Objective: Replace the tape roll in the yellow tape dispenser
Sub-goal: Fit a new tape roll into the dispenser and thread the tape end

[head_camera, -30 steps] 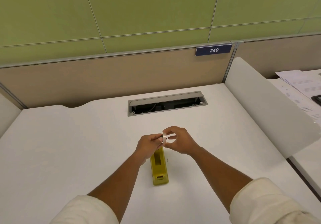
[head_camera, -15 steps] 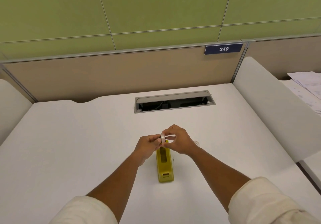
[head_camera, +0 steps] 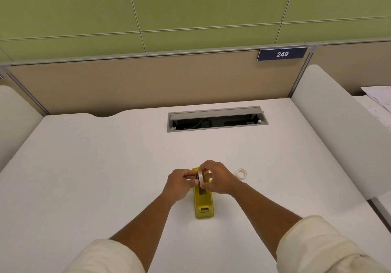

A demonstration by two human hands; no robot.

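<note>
Right hand (head_camera: pixel 220 179) and left hand (head_camera: pixel 179 184) both pinch thin white round tape roll (head_camera: pixel 201 180) upright above long yellow plastic dispenser (head_camera: pixel 204 201). Second flat white ring roll (head_camera: pixel 241 173) lies right, on smooth white desk (head_camera: pixel 95 166).

white table (head_camera: pixel 95 166), bare over most of its top. toward 12 o'clock, an open grey cable hatch (head_camera: pixel 216 118) with dark wiring inside. behind it, a beige partition (head_camera: pixel 137 82) carrying a blue "249" plate (head_camera: pixel 282 54) at 1 o'clock. above, green wall panels (head_camera: pixel 190 3). at 3 o'clock, loose papers (head_camera: pixel 378 101).
</note>
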